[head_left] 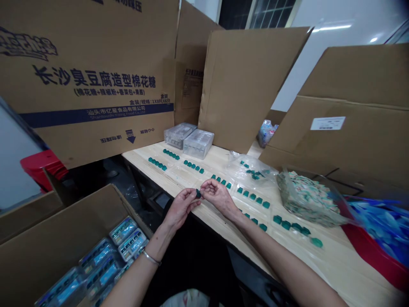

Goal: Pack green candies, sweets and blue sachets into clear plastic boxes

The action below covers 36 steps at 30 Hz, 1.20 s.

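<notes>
- From the head camera: pinching a small green piece [198, 193] between thumb and fingers of the left hand [181, 208], above the near edge of the bench [220, 226].
- Bringing the right hand [217, 195] up to the same piece, fingers bent and bunched; cannot tell whether gripping it too.
- Wearing a metal bracelet [151, 258] on the left wrist.
- Laid out across the bench, beyond and beside the hands: rows of green pieces [252, 197], mostly in shallow clear trays.
- Behind the right hand: a clear plastic bag [234, 158] with loose green pieces on it or in it, hard to tell which.
- Farther right: a bag of small packets [311, 194], then blue packets [380, 226] in a red container [372, 253].
- Toward the back: two stacks of clear trays [198, 143], side by side.
- Low on the left: filled packs [104, 275] inside an open cardboard box [92, 217].
</notes>
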### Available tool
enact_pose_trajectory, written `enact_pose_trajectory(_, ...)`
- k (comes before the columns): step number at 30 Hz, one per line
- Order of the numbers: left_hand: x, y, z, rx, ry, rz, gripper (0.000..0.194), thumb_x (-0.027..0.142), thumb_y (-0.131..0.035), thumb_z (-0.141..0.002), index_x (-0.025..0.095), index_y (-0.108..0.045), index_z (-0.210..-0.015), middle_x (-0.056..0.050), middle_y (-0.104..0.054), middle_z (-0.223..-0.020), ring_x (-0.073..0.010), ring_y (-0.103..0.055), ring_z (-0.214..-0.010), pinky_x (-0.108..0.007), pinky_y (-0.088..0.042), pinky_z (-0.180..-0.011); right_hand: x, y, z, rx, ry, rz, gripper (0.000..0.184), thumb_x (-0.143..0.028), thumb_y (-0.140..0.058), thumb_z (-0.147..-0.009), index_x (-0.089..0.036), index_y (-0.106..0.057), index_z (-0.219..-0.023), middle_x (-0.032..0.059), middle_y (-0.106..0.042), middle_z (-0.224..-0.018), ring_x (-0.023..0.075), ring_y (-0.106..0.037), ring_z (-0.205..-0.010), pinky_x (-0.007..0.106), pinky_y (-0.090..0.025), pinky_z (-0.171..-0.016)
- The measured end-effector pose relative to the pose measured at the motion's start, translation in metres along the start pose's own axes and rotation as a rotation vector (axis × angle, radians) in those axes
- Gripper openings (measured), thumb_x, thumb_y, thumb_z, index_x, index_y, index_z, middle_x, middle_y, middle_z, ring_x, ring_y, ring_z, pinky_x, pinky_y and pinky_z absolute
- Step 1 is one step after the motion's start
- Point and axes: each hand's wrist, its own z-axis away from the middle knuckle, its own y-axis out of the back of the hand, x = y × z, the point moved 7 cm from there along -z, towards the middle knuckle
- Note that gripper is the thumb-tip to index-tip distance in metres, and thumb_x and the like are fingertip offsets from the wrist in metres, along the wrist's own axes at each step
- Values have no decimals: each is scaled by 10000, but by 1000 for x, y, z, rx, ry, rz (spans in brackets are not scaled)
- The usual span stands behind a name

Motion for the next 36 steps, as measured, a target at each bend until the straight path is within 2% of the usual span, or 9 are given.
enact_pose_trajectory(3,-2,2,-2,12,-11,2,170,255,-731,-734,131,-654,-821,-15,-638,-834,-79,-593,-775,-189,-484,-723,4,4,-2,32,-6,-3,231,-273,-690,-612,-187,-528,-753,-31,-583,-670,90,-564,-576,234,-497,-597)
enact_pose_trajectory(8,-9,0,-5,-60,25,62,172,220,-726,-742,147,-647,-876,-10,-625,-861,-70,-579,-759,-189,-474,-714,9,4,-3,-36,-33,1,234,-276,-691,-611,-185,-534,-760,-26,-590,-680,100,-582,-606,238,-492,-610)
enact_pose_trajectory(11,-12,-3,-6,-95,61,55,177,197,-731,-735,136,-645,-878,-3,-609,-800,-55,-564,-703,-180,-467,-714,5,4,-1,-16,-20,21,193,-246,-656,-627,-189,-525,-757,-37,-578,-668,92,-565,-595,231,-481,-603)
enact_pose_trajectory(17,-15,-11,1,-203,229,62,163,223,-737,-732,111,-637,-798,-13,-584,-717,-64,-560,-671,-177,-463,-672,2,4,2,29,-7,47,163,-201,-624,-615,-190,-503,-723,-52,-543,-624,80,-526,-552,220,-458,-578)
enact_pose_trajectory(23,-12,3,-6,-49,123,25,212,223,-778,-677,140,-626,-800,28,-562,-694,-31,-532,-605,-128,-454,-587,8,9,0,-51,14,175,77,-194,-560,-682,-178,-548,-756,-41,-544,-615,96,-538,-562,234,-459,-589)
enact_pose_trajectory(28,-21,2,-10,-13,148,-35,261,260,-792,-652,130,-639,-817,37,-552,-633,-21,-500,-525,-116,-424,-515,-10,7,9,-154,253,427,168,-241,-581,-775,-179,-678,-897,66,-593,-954,132,-586,-752,269,-490,-680)
enact_pose_trajectory(30,-22,0,-11,-3,152,-53,274,265,-796,-644,126,-652,-830,32,-561,-639,-22,-504,-532,-121,-422,-531,-16,4,14,-187,327,488,165,-251,-579,-810,-196,-691,-917,70,-602,-964,144,-592,-779,283,-493,-713)
enact_pose_trajectory(34,-20,-1,-12,13,140,-101,277,313,-772,-665,134,-679,-855,8,-591,-659,-49,-499,-545,-158,-409,-544,-15,12,12,-139,362,564,170,-252,-559,-843,-207,-700,-927,61,-634,-884,162,-604,-794,292,-490,-725)
enact_pose_trajectory(36,-9,8,-14,69,1,-299,255,339,-741,-691,164,-694,-870,-20,-631,-724,-91,-510,-587,-204,-417,-572,-9,25,3,-98,336,588,164,-259,-575,-832,-204,-700,-922,57,-640,-866,160,-606,-770,289,-488,-714)
